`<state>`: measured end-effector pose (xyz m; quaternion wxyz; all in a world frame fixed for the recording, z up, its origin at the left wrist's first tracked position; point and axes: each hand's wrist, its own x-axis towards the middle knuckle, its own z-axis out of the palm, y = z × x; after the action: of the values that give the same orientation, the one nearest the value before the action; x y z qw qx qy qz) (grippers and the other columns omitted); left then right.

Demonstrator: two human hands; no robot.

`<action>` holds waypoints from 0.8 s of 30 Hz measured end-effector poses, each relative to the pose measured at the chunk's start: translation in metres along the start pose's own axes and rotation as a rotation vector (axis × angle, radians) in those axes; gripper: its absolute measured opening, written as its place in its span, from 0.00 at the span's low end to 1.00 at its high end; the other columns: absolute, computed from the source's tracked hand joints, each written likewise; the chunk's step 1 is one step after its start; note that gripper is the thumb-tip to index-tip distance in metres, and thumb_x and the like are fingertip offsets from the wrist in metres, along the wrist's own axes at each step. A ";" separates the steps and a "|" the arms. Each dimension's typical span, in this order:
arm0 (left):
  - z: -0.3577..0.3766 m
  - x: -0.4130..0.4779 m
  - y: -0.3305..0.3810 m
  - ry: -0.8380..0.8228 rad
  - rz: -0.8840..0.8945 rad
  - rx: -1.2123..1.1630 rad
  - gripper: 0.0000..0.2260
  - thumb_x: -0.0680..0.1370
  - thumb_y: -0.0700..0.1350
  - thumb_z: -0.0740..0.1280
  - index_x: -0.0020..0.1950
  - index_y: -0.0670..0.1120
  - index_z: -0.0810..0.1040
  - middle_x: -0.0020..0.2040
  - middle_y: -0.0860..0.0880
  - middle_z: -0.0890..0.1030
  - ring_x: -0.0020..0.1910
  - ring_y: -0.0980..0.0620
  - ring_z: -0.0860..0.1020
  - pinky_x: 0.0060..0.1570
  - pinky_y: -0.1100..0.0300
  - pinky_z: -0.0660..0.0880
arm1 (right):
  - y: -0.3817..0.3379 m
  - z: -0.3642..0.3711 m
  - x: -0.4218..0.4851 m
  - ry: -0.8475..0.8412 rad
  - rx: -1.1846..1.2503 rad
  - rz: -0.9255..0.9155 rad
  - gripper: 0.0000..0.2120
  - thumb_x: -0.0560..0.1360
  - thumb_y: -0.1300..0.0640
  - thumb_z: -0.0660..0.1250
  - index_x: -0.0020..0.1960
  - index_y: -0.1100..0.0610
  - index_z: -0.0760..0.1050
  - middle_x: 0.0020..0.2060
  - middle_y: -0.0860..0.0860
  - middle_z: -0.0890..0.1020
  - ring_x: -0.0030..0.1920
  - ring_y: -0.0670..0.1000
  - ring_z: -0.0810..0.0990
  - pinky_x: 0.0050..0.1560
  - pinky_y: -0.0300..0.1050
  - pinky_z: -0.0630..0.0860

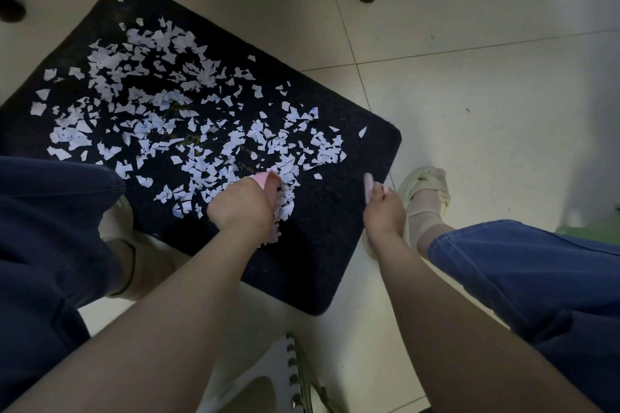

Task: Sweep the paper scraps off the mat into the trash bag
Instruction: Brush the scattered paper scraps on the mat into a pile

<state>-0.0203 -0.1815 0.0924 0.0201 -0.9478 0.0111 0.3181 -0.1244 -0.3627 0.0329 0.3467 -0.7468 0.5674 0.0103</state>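
Nearest, my left hand (pixel 240 203) is closed on a pink dustpan (pixel 271 193) resting on the black mat (pixel 322 245) among white paper scraps (pixel 161 100) strewn over its centre. Right hand (pixel 385 211), closed on a pink brush (pixel 370 186), hovers at the mat's right edge.
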 end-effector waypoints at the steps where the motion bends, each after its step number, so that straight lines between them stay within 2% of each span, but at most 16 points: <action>1: -0.001 0.000 0.000 0.006 0.002 0.000 0.13 0.80 0.45 0.57 0.60 0.41 0.74 0.52 0.44 0.80 0.50 0.45 0.79 0.41 0.59 0.69 | -0.003 0.001 0.000 -0.041 0.026 -0.051 0.18 0.83 0.49 0.53 0.41 0.52 0.75 0.41 0.53 0.79 0.45 0.57 0.78 0.43 0.46 0.69; 3: -0.002 -0.001 0.000 0.018 0.004 0.011 0.14 0.81 0.47 0.54 0.60 0.41 0.73 0.52 0.43 0.79 0.49 0.44 0.79 0.42 0.58 0.69 | -0.005 0.004 -0.001 -0.004 0.065 -0.055 0.18 0.83 0.47 0.53 0.47 0.54 0.78 0.43 0.54 0.81 0.44 0.56 0.78 0.46 0.48 0.72; 7: -0.002 -0.002 0.001 0.026 0.011 0.021 0.15 0.81 0.47 0.54 0.59 0.40 0.74 0.52 0.43 0.80 0.49 0.44 0.79 0.41 0.59 0.69 | 0.001 0.000 0.001 0.284 -0.049 0.065 0.20 0.82 0.46 0.51 0.55 0.55 0.77 0.47 0.53 0.80 0.46 0.57 0.77 0.46 0.48 0.71; 8: -0.001 -0.002 0.002 0.025 0.011 0.021 0.15 0.81 0.47 0.54 0.59 0.40 0.74 0.52 0.43 0.80 0.50 0.44 0.79 0.41 0.59 0.69 | 0.003 -0.001 0.003 0.281 -0.059 0.088 0.20 0.82 0.45 0.50 0.56 0.54 0.77 0.48 0.53 0.80 0.46 0.58 0.77 0.46 0.48 0.72; 10: -0.001 -0.002 0.002 0.025 0.011 0.017 0.15 0.81 0.47 0.55 0.59 0.40 0.75 0.51 0.43 0.80 0.49 0.44 0.79 0.41 0.59 0.68 | 0.003 0.001 0.005 0.136 -0.042 0.073 0.20 0.83 0.45 0.50 0.51 0.55 0.77 0.45 0.54 0.79 0.44 0.57 0.77 0.45 0.48 0.71; 13: -0.001 -0.001 0.002 0.023 0.002 0.008 0.14 0.81 0.46 0.54 0.57 0.40 0.75 0.45 0.44 0.78 0.42 0.45 0.76 0.40 0.59 0.69 | -0.001 0.019 -0.006 -0.089 -0.110 -0.179 0.18 0.81 0.43 0.50 0.43 0.49 0.74 0.42 0.55 0.79 0.41 0.57 0.78 0.41 0.48 0.71; 16: 0.000 -0.001 0.000 0.023 -0.002 0.003 0.14 0.81 0.46 0.54 0.56 0.41 0.75 0.44 0.45 0.77 0.40 0.46 0.74 0.41 0.59 0.70 | -0.009 0.036 -0.026 -0.195 -0.146 -0.394 0.16 0.82 0.47 0.53 0.49 0.49 0.79 0.45 0.53 0.79 0.43 0.54 0.76 0.43 0.47 0.70; 18: 0.000 -0.001 0.001 0.030 0.006 -0.002 0.14 0.81 0.46 0.54 0.56 0.40 0.75 0.47 0.44 0.79 0.44 0.45 0.77 0.41 0.59 0.70 | -0.016 0.035 -0.033 -0.168 -0.057 -0.374 0.15 0.83 0.52 0.55 0.55 0.52 0.80 0.48 0.52 0.80 0.46 0.52 0.76 0.46 0.46 0.71; 20: -0.001 -0.002 0.001 0.029 0.009 -0.005 0.15 0.81 0.47 0.54 0.57 0.40 0.75 0.49 0.43 0.80 0.45 0.44 0.78 0.41 0.59 0.69 | -0.021 0.028 -0.031 -0.037 0.003 -0.279 0.14 0.82 0.53 0.54 0.55 0.52 0.78 0.49 0.53 0.81 0.47 0.55 0.79 0.45 0.47 0.72; 22: -0.001 -0.001 0.000 0.026 0.006 -0.010 0.15 0.81 0.47 0.54 0.57 0.40 0.75 0.50 0.43 0.80 0.45 0.44 0.77 0.41 0.59 0.69 | -0.020 0.024 -0.022 0.072 -0.073 -0.170 0.15 0.82 0.52 0.52 0.56 0.53 0.77 0.49 0.54 0.81 0.48 0.57 0.79 0.44 0.48 0.72; 24: -0.001 -0.001 -0.002 0.027 0.009 -0.018 0.15 0.81 0.47 0.54 0.57 0.40 0.75 0.50 0.43 0.80 0.45 0.44 0.77 0.40 0.59 0.69 | -0.021 0.023 -0.015 0.052 -0.153 -0.106 0.16 0.83 0.51 0.52 0.56 0.55 0.76 0.49 0.56 0.80 0.49 0.58 0.78 0.43 0.47 0.69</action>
<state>-0.0204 -0.1799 0.0938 0.0100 -0.9521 0.0126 0.3053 -0.1032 -0.3354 0.0321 0.2740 -0.8001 0.5334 0.0160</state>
